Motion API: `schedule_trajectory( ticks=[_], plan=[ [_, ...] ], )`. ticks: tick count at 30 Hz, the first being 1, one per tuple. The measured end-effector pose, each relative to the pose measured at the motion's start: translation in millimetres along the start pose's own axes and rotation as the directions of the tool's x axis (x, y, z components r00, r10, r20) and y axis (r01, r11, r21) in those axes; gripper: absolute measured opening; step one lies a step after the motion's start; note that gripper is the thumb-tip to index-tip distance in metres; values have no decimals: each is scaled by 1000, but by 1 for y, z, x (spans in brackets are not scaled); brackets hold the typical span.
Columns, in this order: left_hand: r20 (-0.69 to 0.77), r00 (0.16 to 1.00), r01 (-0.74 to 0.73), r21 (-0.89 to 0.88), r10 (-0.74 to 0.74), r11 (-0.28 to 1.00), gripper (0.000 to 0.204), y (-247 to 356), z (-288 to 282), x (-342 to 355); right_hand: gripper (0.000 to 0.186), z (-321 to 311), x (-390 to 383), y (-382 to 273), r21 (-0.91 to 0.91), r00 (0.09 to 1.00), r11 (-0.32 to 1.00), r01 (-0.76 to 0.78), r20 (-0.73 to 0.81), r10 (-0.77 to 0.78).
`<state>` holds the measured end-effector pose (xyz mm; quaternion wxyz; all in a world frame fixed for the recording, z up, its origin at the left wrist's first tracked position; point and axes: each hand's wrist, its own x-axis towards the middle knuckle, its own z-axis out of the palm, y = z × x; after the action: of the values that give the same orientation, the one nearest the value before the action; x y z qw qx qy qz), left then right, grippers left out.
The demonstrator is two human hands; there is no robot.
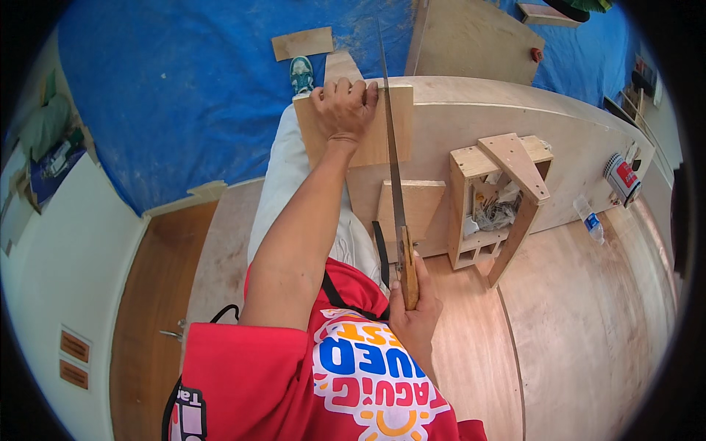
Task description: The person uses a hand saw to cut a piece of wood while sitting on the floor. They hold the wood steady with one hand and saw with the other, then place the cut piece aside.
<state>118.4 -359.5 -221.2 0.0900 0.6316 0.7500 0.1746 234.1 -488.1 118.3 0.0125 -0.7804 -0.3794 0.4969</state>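
Observation:
My left hand (344,110) presses on a light wooden board (371,152), its fingers curled over the board's far edge. In my right hand (418,320) is the wooden handle of a handsaw (395,165), close in front of my body. The long, narrow blade points away from me and crosses the board to the right of my left hand, its tip reaching past the far edge. Whether the teeth have cut into the wood cannot be made out. A smaller square wood piece (415,206) lies nearer to me, beside the blade.
Right of the saw, a wooden tool box (462,191) with a slanted handle holds a plastic bag and small items. Farther right are a can (621,178) and a plastic bottle (590,220). Plywood (471,44) and an offcut (303,44) lie on the blue tarp (169,88).

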Motion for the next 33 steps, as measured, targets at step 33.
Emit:
schedule_trajectory(
  ticks=[33],
  plan=[
    [-28, 999, -15, 15, 16, 1000, 38, -1, 7, 1, 52, -8, -6, 0, -42, 996, 998, -49, -82, 46]
  ],
)
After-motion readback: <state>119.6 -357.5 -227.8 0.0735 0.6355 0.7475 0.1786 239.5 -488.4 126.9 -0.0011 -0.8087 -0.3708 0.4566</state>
